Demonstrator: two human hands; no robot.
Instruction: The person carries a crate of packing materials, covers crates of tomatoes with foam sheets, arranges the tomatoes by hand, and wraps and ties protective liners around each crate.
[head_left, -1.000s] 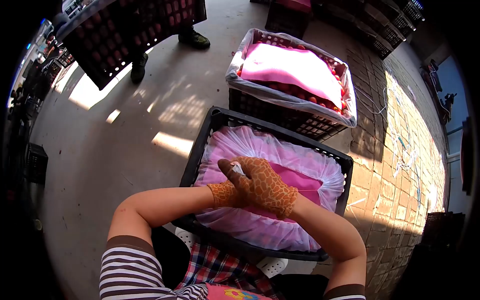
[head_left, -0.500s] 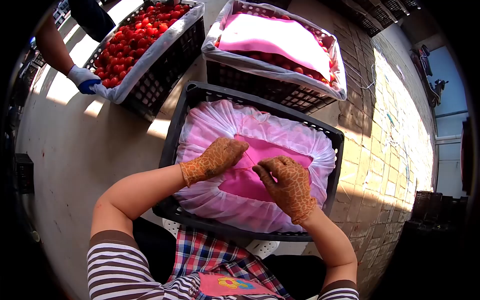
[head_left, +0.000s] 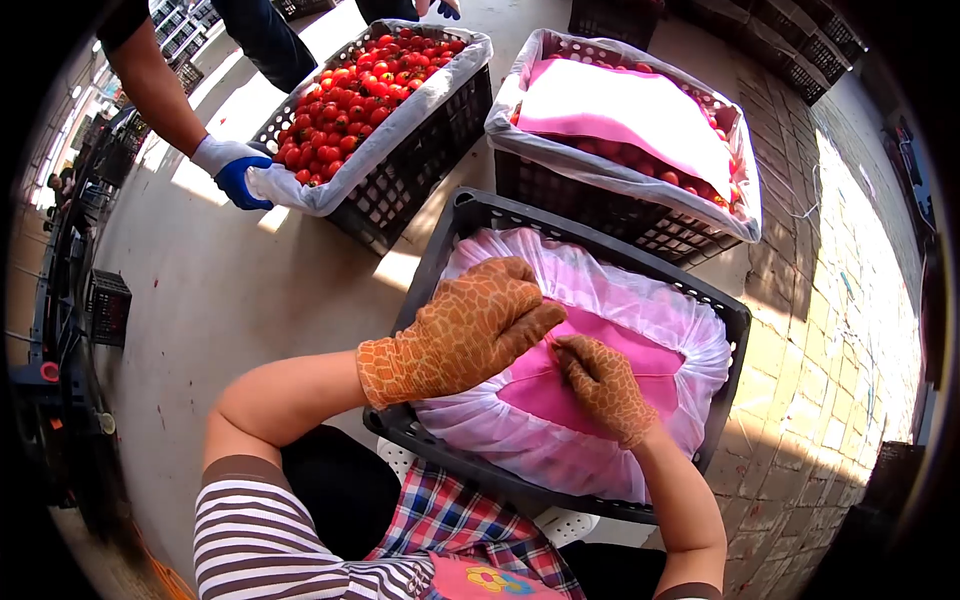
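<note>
A black crate [head_left: 735,330] stands in front of me, lined with thin white film [head_left: 470,430] gathered over a pink sheet [head_left: 640,358]. Above the sheet's left part is my left hand [head_left: 470,325], in an orange patterned glove, fingers closed together; what they hold, if anything, is hidden. My right hand [head_left: 605,385], gloved alike, is pinched just beside it over the sheet. A trace of thin red string shows between the two hands, near the right fingertips.
A lined crate [head_left: 400,190] of red tomatoes [head_left: 350,105] stands upper left, where another person's blue-and-white gloved hand [head_left: 235,172] grips its corner. Behind my crate is another lined crate [head_left: 505,105] of tomatoes under a pink sheet [head_left: 625,110]. Several crates stand farther back.
My hands parted, then came near each other again, the left now higher and bigger in view. The other person's tomato crate has come in at the upper left and now stands beside the others.
</note>
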